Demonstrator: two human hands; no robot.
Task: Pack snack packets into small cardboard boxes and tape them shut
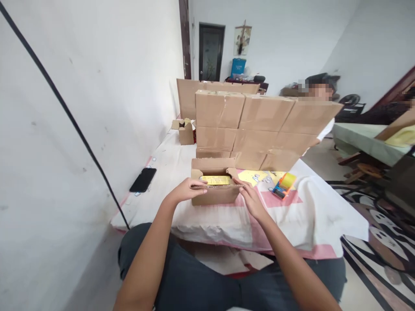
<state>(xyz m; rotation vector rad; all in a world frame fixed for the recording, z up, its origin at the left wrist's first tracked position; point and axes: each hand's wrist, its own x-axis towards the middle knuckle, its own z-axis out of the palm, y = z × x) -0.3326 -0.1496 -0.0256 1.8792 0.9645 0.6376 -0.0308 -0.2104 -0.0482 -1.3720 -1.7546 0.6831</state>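
Note:
A small open cardboard box (214, 198) rests on the cloth-covered table in front of me. A yellow printed package (215, 180) lies inside it, partly hidden by the near wall. My left hand (188, 190) grips the left end of the box's near edge, with thumb and fingers on either side of the cardboard. At the right end of that same edge, my right hand (249, 196) pinches the cardboard near the corner. An orange and blue tape dispenser (282, 191) with yellow tape sits to the right of the box.
Taped cardboard boxes (259, 116) are stacked like a wall behind the box. A black phone (143, 180) lies at left by the wall. Another small open carton (186, 134) stands further back. A person (324, 90) is behind the stack, and a green-covered table (359, 134) stands at right.

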